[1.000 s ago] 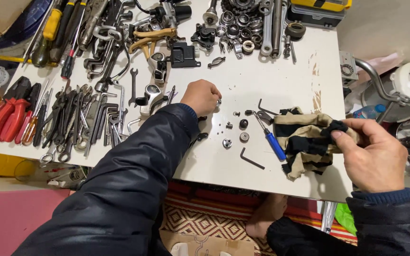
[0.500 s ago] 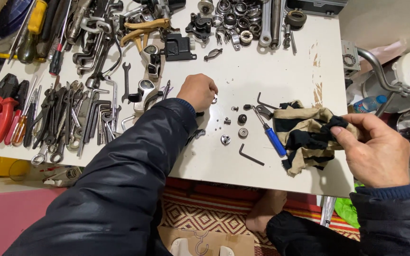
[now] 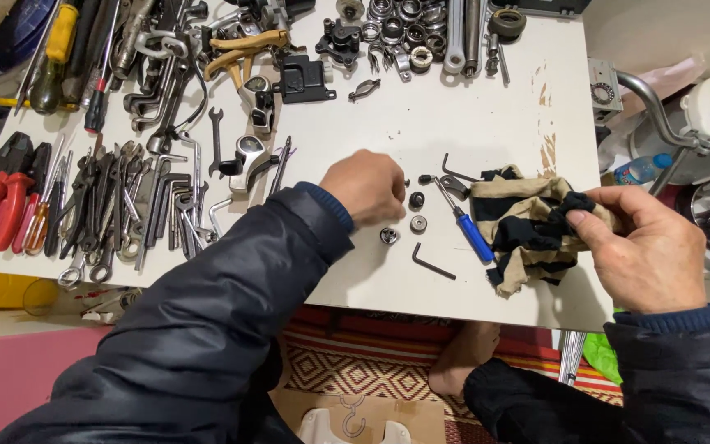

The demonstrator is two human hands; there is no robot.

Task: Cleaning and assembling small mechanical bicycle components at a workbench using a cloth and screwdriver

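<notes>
Left hand fingers curled, grip unclear, over small round parts; right hand fingers pinch soft rag at 3 o'clock edge; I judge it light, floppy.

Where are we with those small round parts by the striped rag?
Done: tools are spread over the white table. In hand: left hand is closed over small parts beside three round parts; right hand pinches the striped rag. Left: those round parts, the blue screwdriver and the hex key lie untouched.

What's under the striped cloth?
The striped cloth lies on the white table, its edge pinched by the right hand. The blue-handled screwdriver sits beside it. Anything beneath is covered.
</notes>
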